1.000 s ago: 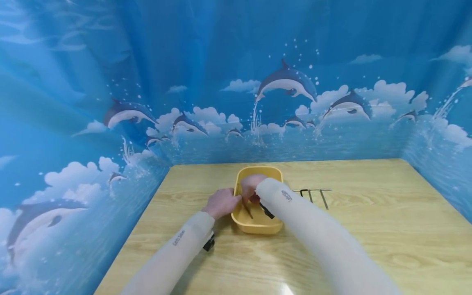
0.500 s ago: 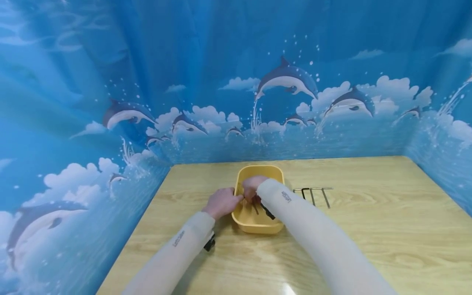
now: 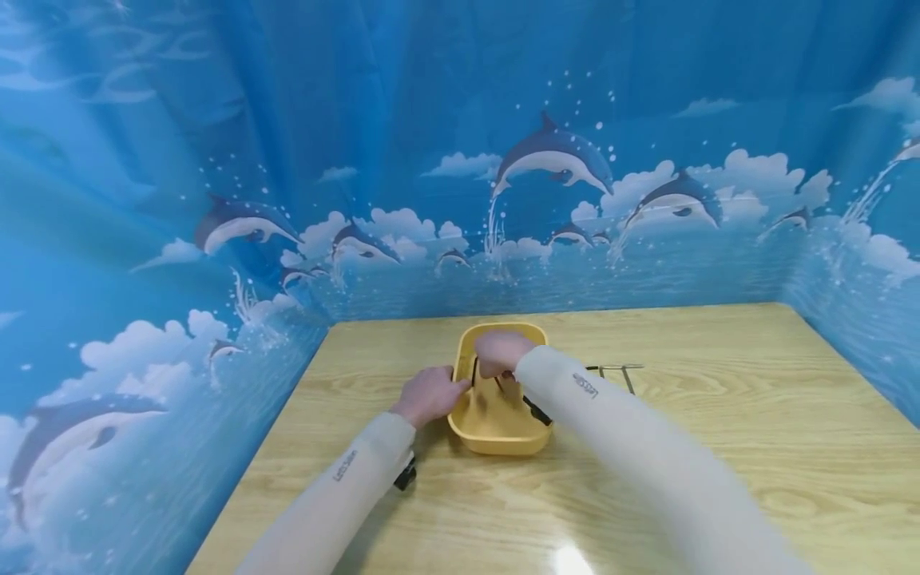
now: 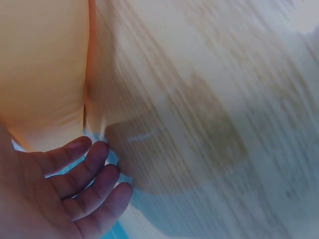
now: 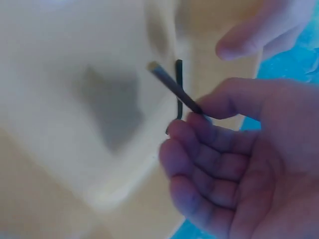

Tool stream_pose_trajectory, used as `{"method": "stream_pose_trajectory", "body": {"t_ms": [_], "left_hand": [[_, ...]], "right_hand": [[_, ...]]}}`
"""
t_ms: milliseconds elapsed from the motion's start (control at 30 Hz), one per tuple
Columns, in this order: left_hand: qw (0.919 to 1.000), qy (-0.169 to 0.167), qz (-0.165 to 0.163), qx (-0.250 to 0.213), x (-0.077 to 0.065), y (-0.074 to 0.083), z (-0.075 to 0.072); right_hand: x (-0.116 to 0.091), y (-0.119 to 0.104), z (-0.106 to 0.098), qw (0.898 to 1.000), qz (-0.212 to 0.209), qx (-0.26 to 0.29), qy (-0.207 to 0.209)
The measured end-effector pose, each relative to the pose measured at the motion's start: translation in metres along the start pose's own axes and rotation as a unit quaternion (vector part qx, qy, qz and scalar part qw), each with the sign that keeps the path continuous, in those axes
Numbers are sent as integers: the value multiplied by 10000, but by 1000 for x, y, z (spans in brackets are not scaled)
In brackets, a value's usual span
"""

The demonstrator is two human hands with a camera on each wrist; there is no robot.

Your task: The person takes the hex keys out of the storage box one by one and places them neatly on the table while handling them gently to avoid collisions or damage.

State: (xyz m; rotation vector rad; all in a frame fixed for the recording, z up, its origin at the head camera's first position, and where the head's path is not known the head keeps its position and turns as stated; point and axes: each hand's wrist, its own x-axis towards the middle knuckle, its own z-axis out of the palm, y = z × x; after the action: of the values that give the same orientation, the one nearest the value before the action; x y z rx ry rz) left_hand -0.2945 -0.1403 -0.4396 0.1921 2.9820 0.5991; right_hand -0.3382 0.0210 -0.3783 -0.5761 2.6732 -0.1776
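Note:
A yellow plastic tub (image 3: 501,443) stands on the table. At its left rim is my left hand (image 3: 429,395), with the thumb over the rim and the other fingers (image 4: 94,174) along the outer wall. My right hand (image 3: 499,351) is inside the tub and pinches a dark hex key (image 5: 172,87) between thumb and fingertips. The key's free end points up and away from the fingers in the right wrist view; its other end is hidden in the hand. A second black hex key (image 5: 179,67) lies in the tub beside the left wall.
More hex keys (image 3: 628,379) lie side by side on the wooden table (image 3: 719,447) right of the tub, partly covered by the right sleeve (image 3: 611,431). A blue dolphin-print curtain (image 3: 431,200) hangs behind the table and along its left side.
My right hand has lifted slightly and shifted right with the hex key, uncovering the other black one in the tub. The right forearm now covers more of the table's hex keys. My left hand stays put.

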Motion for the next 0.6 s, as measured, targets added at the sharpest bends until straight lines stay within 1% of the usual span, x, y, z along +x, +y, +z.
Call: {"method": "stream_pose_trajectory", "body": {"t_ms": [133, 233, 333, 467, 600], "left_hand": [[9998, -67, -148, -139, -2, -1, 0], [9995, -126, -246, -181, -3, -1, -1], [9995, -171, -260, -95, -3, 0, -2], [9996, -143, -251, -24, -1, 1, -1], [9995, -127, -261, -150, -1, 1, 2]], "right_hand": [[-15, 3, -6, 9990, -234, 30, 380], [-25, 7, -10, 9974, -267, 95, 667], [-32, 15, -13, 9953, -253, 174, 914], [-42, 29, -17, 9920, -263, 509, 1128], [-57, 43, -18, 9877, -222, 857, 1291]]}}
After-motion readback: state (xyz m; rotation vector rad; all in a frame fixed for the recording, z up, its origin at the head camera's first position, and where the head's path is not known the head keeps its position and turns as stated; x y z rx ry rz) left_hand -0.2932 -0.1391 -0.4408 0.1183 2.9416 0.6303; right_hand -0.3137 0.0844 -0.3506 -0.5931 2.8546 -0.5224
